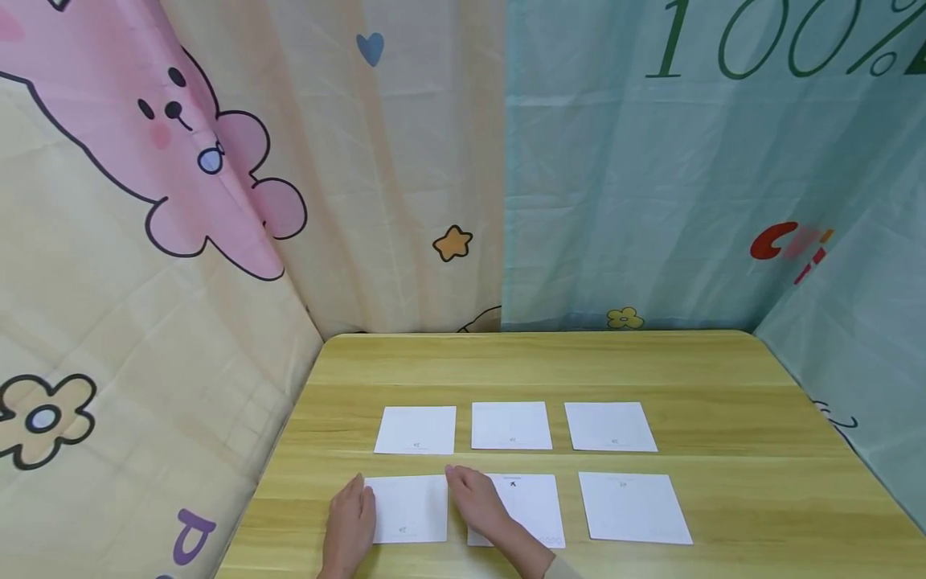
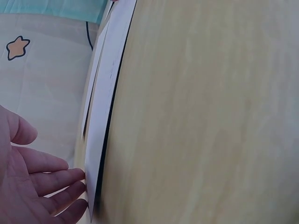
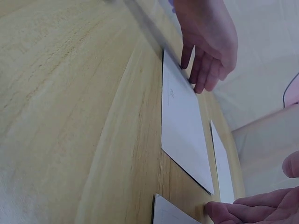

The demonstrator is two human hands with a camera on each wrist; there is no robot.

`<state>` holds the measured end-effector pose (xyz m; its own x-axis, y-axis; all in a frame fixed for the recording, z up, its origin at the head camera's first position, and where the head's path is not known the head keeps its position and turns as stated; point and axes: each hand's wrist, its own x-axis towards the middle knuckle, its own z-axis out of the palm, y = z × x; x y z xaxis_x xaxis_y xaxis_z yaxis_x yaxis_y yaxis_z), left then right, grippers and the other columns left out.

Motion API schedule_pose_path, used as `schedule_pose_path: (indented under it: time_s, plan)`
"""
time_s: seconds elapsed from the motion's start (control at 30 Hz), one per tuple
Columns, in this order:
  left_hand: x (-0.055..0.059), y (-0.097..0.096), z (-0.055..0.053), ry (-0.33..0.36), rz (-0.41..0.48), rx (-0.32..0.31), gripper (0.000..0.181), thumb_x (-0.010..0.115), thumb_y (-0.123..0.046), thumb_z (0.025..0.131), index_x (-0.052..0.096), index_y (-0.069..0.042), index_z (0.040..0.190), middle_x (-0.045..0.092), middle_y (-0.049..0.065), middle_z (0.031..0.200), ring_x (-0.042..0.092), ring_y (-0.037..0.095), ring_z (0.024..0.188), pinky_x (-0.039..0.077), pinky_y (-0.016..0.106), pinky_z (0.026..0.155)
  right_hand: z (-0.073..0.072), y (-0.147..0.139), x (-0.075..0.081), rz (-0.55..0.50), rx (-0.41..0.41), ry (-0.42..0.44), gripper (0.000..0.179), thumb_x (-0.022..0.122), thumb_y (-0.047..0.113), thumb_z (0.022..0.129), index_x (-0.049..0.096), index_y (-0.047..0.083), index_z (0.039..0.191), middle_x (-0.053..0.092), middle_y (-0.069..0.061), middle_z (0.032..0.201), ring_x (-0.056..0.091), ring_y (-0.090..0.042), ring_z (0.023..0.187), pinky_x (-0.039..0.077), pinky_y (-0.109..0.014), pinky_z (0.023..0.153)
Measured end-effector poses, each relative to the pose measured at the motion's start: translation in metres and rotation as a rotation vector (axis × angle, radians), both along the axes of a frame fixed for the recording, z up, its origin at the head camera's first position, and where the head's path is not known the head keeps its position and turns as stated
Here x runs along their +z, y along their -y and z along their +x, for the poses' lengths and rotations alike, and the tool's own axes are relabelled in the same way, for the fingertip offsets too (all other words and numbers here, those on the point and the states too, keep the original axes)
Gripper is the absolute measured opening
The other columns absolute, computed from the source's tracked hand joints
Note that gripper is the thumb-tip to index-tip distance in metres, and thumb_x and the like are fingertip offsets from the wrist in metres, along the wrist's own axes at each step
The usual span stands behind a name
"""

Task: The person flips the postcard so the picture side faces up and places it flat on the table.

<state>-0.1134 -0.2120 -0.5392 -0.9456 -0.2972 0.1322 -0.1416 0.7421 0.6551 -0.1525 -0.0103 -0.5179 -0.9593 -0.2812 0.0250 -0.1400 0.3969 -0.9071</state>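
A white card [image 1: 408, 511] with a tiny printed mark lies flat at the front left of the table. My left hand [image 1: 350, 523] is at its left edge, and in the left wrist view the spread fingertips [image 2: 77, 179] touch that edge. Beside the card's right edge is my right hand [image 1: 477, 500], its fingers extended and partly covering the front middle card [image 1: 531, 503]. Whether the right fingers touch the left card cannot be told. In the right wrist view the left hand [image 3: 210, 46] is at the card's far end, the right hand [image 3: 261, 207] near its close end.
Another card [image 1: 637, 507] lies at the front right. Behind is a row of three white cards: left [image 1: 417, 432], middle [image 1: 511, 426] and right [image 1: 611, 426]. Printed curtains [image 1: 405, 161] hang around the wooden table [image 1: 535, 362] at the back and sides.
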Motion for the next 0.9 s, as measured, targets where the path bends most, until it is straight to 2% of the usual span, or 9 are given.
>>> schedule_pose_path:
  time_s: [0.17, 0.37, 0.47, 0.53, 0.6, 0.63, 0.7, 0.77, 0.9]
  plan:
    - [0.0017, -0.0020, 0.0001, 0.016, -0.014, -0.012, 0.041, 0.038, -0.011, 0.095, 0.043, 0.021, 0.121, 0.044, 0.036, 0.124, 0.037, 0.050, 0.117, 0.027, 0.055, 0.097, 0.0011, 0.0015, -0.0006, -0.005, -0.005, 0.008, 0.040, 0.040, 0.026, 0.098, 0.037, 0.014, 0.060, 0.032, 0.008, 0.051, 0.029, -0.008, 0.045, 0.027, -0.023, 0.043]
    - [0.0022, -0.0048, -0.0003, 0.041, 0.009, -0.009, 0.043, 0.037, -0.012, 0.096, 0.041, 0.021, 0.123, 0.042, 0.036, 0.126, 0.035, 0.050, 0.119, 0.026, 0.055, 0.098, 0.0030, 0.0042, -0.0001, -0.007, -0.015, 0.011, 0.040, 0.040, 0.024, 0.098, 0.035, 0.015, 0.059, 0.030, 0.008, 0.051, 0.028, -0.008, 0.046, 0.026, -0.024, 0.044]
    - [0.0017, -0.0063, -0.0002, 0.034, 0.026, -0.009, 0.042, 0.037, -0.011, 0.096, 0.041, 0.021, 0.123, 0.042, 0.036, 0.126, 0.034, 0.050, 0.119, 0.025, 0.055, 0.099, 0.0045, 0.0061, 0.0002, -0.015, -0.016, 0.022, 0.040, 0.040, 0.024, 0.098, 0.034, 0.016, 0.059, 0.029, 0.007, 0.051, 0.027, -0.008, 0.047, 0.026, -0.024, 0.045]
    - [0.0014, -0.0071, -0.0002, 0.026, 0.036, -0.011, 0.042, 0.037, -0.011, 0.096, 0.041, 0.021, 0.123, 0.042, 0.036, 0.126, 0.034, 0.050, 0.119, 0.025, 0.055, 0.098, 0.0052, 0.0071, 0.0000, -0.020, -0.017, 0.035, 0.040, 0.040, 0.025, 0.097, 0.038, 0.013, 0.059, 0.031, 0.005, 0.053, 0.031, -0.010, 0.049, 0.030, -0.025, 0.047]
    - [0.0013, -0.0077, -0.0001, 0.022, 0.047, -0.011, 0.042, 0.037, -0.010, 0.096, 0.041, 0.021, 0.123, 0.042, 0.036, 0.126, 0.034, 0.050, 0.119, 0.025, 0.055, 0.099, 0.0063, 0.0076, -0.0004, -0.026, -0.022, 0.036, 0.039, 0.041, 0.026, 0.097, 0.053, 0.007, 0.065, 0.046, 0.000, 0.059, 0.046, -0.014, 0.058, 0.041, -0.029, 0.057]
    - [0.0013, -0.0079, -0.0002, 0.022, 0.051, -0.011, 0.042, 0.037, -0.010, 0.096, 0.040, 0.021, 0.123, 0.042, 0.036, 0.126, 0.034, 0.050, 0.119, 0.025, 0.055, 0.099, 0.0069, 0.0076, -0.0009, -0.030, -0.025, 0.036, 0.038, 0.042, 0.026, 0.097, 0.060, 0.003, 0.073, 0.055, -0.004, 0.066, 0.054, -0.018, 0.066, 0.045, -0.033, 0.064]
    - [0.0011, -0.0084, -0.0004, 0.022, 0.060, -0.011, 0.042, 0.036, -0.010, 0.096, 0.040, 0.022, 0.123, 0.041, 0.036, 0.127, 0.033, 0.050, 0.119, 0.024, 0.055, 0.099, 0.0079, 0.0078, -0.0019, -0.041, -0.028, 0.036, 0.038, 0.042, 0.026, 0.096, 0.066, -0.003, 0.093, 0.065, -0.012, 0.088, 0.060, -0.029, 0.089, 0.046, -0.043, 0.080]
    - [0.0005, -0.0087, -0.0009, 0.018, 0.076, -0.008, 0.042, 0.036, -0.010, 0.096, 0.039, 0.022, 0.123, 0.040, 0.037, 0.127, 0.033, 0.050, 0.120, 0.024, 0.055, 0.099, 0.0085, 0.0081, -0.0034, -0.051, -0.031, 0.029, 0.039, 0.043, 0.024, 0.096, 0.062, -0.007, 0.108, 0.063, -0.017, 0.107, 0.055, -0.037, 0.106, 0.040, -0.050, 0.089]
    - [-0.0008, -0.0089, -0.0020, 0.001, 0.109, 0.002, 0.042, 0.036, -0.009, 0.096, 0.039, 0.023, 0.123, 0.040, 0.038, 0.126, 0.032, 0.051, 0.120, 0.023, 0.056, 0.099, 0.0088, 0.0095, -0.0052, -0.067, -0.036, 0.046, 0.040, 0.042, 0.024, 0.097, 0.060, -0.009, 0.111, 0.060, -0.020, 0.112, 0.051, -0.039, 0.110, 0.038, -0.051, 0.091]
